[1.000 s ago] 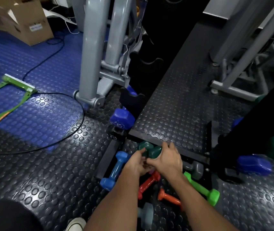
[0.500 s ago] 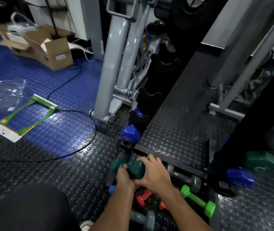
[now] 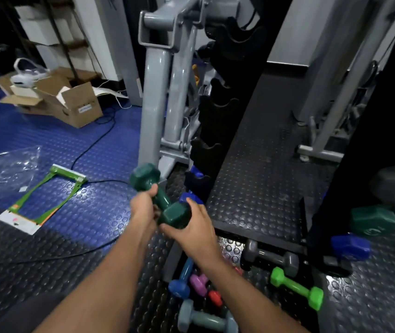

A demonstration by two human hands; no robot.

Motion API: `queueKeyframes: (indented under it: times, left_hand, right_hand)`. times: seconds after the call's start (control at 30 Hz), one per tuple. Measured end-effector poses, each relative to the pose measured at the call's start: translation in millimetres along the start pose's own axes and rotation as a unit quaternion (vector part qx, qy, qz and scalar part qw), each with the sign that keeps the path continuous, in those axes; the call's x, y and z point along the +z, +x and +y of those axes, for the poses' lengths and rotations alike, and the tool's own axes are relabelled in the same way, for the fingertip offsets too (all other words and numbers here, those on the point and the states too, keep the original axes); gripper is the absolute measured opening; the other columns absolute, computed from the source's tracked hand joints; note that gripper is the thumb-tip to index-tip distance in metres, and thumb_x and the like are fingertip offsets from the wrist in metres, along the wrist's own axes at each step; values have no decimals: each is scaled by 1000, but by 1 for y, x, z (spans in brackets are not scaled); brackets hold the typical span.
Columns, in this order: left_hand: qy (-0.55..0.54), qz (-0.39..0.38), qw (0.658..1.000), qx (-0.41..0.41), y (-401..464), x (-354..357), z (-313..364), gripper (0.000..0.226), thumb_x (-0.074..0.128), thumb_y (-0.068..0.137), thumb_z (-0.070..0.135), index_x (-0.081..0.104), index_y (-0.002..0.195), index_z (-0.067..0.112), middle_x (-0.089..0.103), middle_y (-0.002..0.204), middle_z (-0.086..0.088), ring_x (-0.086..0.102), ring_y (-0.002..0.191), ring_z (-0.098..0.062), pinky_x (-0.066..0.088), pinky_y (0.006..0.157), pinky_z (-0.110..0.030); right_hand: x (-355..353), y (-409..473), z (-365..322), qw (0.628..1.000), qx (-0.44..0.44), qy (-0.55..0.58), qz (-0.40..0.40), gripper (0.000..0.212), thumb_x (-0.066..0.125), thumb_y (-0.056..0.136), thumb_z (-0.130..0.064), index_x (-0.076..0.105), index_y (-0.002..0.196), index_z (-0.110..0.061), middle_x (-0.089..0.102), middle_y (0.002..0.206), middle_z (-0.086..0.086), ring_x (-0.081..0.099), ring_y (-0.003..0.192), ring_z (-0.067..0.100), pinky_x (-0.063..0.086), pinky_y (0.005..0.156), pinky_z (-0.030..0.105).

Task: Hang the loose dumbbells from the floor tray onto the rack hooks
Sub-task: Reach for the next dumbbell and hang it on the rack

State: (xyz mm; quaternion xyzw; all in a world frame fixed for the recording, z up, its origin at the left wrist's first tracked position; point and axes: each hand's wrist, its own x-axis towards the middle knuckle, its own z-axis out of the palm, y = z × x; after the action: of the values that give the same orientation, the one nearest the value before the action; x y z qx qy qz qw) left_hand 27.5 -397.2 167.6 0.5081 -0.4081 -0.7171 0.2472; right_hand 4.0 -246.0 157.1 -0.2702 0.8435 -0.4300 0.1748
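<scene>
While both hands carry it, the dark green dumbbell sits at picture centre, clear of the floor tray and not yet on any hook. Its long axis runs from its upper head at 11 o'clock to its lower head at 5 o'clock.

Left hand: fingers curled round the handle, just below the upper head. Right hand: cupped round the lower head, thumb beneath, fingers over the top. Both hands hold; neither is free.

Key relation: the rack hooks, a column of black cradles, lie at 1 o'clock from the dumbbell, near but apart. The right hand and the lower head are the nearer end. Judgement: the axis looks to need a swing before the handle can drop into a cradle; how far, I cannot tell.

Edges: grey machine frame stands at 12 o'clock, close to the upper head; likely the first thing to strike. A blue dumbbell already hangs just beyond the right fingers, so that lowest cradle appears taken; the cradles above it look vacant.

Open room: studded black mat at 2 o'clock, unobstructed.

Remaining in tray at 6 o'clock: grey dumbbell, lime dumbbell, several smaller ones.
</scene>
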Motion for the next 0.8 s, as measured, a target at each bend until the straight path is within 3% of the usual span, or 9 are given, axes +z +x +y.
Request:
queueKeyframes:
  times: [0.1, 0.23, 0.37, 0.47, 0.63, 0.73, 0.8]
  left_hand:
    - [72, -65, 995, 39, 14, 15, 32, 17, 78, 83, 20, 65, 84, 9, 55, 63, -3, 42, 41, -11, 34, 34, -17]
    - [152, -124, 977, 81, 23, 40, 64, 26, 83, 79, 22, 70, 93, 4, 64, 71, -5, 53, 52, -13, 43, 42, -21]
    - [222, -160, 957, 98, 25, 62, 80, 25, 79, 86, 17, 60, 74, 6, 55, 46, 3, 48, 36, -6, 42, 38, -17]
    - [221, -170, 956, 91, 31, 77, 83, 20, 78, 87, 11, 66, 88, -5, 67, 66, -13, 63, 45, -17, 55, 45, -26]
    - [233, -175, 951, 103, 47, 91, 82, 24, 75, 90, 11, 68, 100, -11, 68, 63, -10, 65, 45, -16, 53, 45, -25]
    - [249, -179, 944, 119, 54, 98, 84, 22, 70, 95, 10, 65, 79, -5, 60, 43, 1, 58, 36, -9, 48, 40, -20]
    - [259, -189, 938, 134, 59, 104, 83, 30, 66, 96, 7, 58, 67, 3, 55, 42, 0, 53, 32, -7, 44, 38, -19]
  right_hand:
    - [-5, 13, -15, 993, 48, 90, 53, 67, 89, 65, -54, 65, 119, -22, 67, 111, -9, 66, 104, 9, 52, 87, 22]
    - [-10, 32, -27, 977, 81, 184, 64, 51, 91, 68, -51, 72, 106, -21, 73, 94, -16, 68, 83, -1, 51, 73, 13]
    - [-3, 51, -38, 951, 137, 269, 63, 54, 86, 63, -61, 81, 97, -20, 80, 85, -8, 76, 82, 8, 62, 83, 32]
    - [0, 64, -46, 919, 173, 348, 61, 65, 81, 50, -68, 81, 90, -17, 81, 82, -3, 78, 82, 14, 63, 87, 45]
    - [2, 80, -47, 898, 196, 383, 91, 72, 79, 42, -70, 80, 90, -16, 81, 84, -1, 78, 83, 17, 63, 88, 45]
    - [2, 89, -47, 893, 186, 398, 97, 69, 84, 47, -64, 79, 95, -15, 81, 86, -1, 78, 83, 16, 63, 89, 43]
    - [0, 94, -44, 888, 186, 407, 100, 49, 90, 64, -52, 77, 94, -15, 80, 87, 0, 78, 83, 15, 63, 88, 40]
